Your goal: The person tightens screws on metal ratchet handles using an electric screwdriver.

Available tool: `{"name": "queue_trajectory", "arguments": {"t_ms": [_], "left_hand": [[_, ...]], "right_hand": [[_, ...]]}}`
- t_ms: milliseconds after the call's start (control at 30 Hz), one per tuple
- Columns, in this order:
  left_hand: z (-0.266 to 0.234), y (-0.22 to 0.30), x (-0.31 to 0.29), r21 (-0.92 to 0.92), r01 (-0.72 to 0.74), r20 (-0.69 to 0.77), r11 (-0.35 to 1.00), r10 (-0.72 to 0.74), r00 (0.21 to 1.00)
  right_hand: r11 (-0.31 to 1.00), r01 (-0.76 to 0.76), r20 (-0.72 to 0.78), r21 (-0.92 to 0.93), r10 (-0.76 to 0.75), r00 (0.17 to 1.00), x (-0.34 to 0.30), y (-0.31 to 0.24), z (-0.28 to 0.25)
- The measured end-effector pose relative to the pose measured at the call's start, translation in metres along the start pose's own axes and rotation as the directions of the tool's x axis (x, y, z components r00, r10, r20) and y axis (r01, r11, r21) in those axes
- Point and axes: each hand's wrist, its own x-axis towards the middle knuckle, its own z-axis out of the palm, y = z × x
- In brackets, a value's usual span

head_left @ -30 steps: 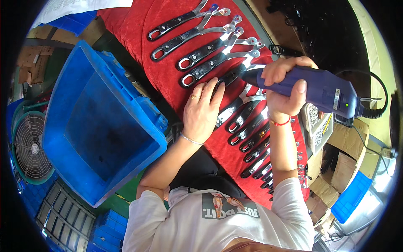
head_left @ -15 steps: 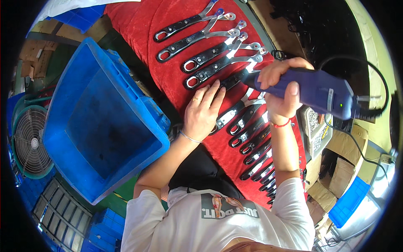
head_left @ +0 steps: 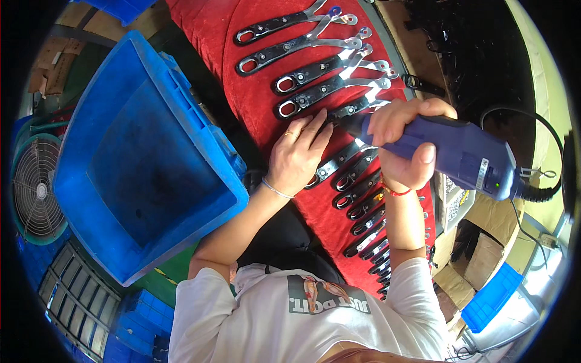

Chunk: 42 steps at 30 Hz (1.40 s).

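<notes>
My right hand (head_left: 404,138) is wrapped round a purple electric screwdriver (head_left: 463,151) with a cable at its rear. Its dark nose points left and down at a black handle (head_left: 354,107) with bright metal arms, and whether the bit touches a screw is hidden. My left hand (head_left: 298,158) lies at the near end of that handle, fingertips pressed together on it beside the screwdriver's nose. Similar black-handled tools with forked metal arms (head_left: 327,89) lie in a row above. More black handles (head_left: 354,172) lie below, some partly behind my right forearm.
The tools lie on a red cloth (head_left: 242,106). A big blue bin (head_left: 151,163) stands at left, next to a round fan (head_left: 39,187). Cardboard boxes (head_left: 484,257) and a blue crate (head_left: 491,296) are at lower right. The screwdriver's cable (head_left: 548,136) loops at right.
The view has shifted slightly. The screwdriver has tilted, its rear end now lower, with its nose at the handle near my left fingertips. My left hand stays on the handle.
</notes>
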Motion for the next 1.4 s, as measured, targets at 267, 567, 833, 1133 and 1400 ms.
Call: {"name": "queue_trajectory", "arguments": {"t_ms": [267, 567, 833, 1133, 1400], "left_hand": [[-0.004, 0.0, -0.001, -0.003, -0.001, -0.001, 1.0, 0.001, 1.0], [-0.003, 0.003, 0.001, -0.002, 0.019, 0.005, 1.0, -0.019, 1.0], [-0.014, 0.0, 0.0, -0.078, 0.031, 0.007, 0.997, -0.03, 1.0], [-0.014, -0.018, 0.0, 0.108, 0.22, -0.071, 0.969, -0.213, 0.974], [-0.011, -0.022, -0.001, 0.083, 0.194, -0.084, 0.977, -0.187, 0.979]], "right_hand": [[0.999, 0.007, 0.038, -0.034, -0.006, 0.999, 0.001, 0.001, -0.002], [0.984, 0.024, 0.174, -0.174, 0.007, 0.985, 0.0, 0.001, 0.007], [0.994, 0.107, 0.071, 0.008, -0.107, 0.992, 0.03, 0.008, 0.004], [0.996, 0.087, 0.07, 0.022, -0.088, 0.994, 0.041, 0.03, 0.001], [1.0, 0.012, 0.111, 0.011, -0.013, 0.994, 0.049, 0.031, 0.014]]}}
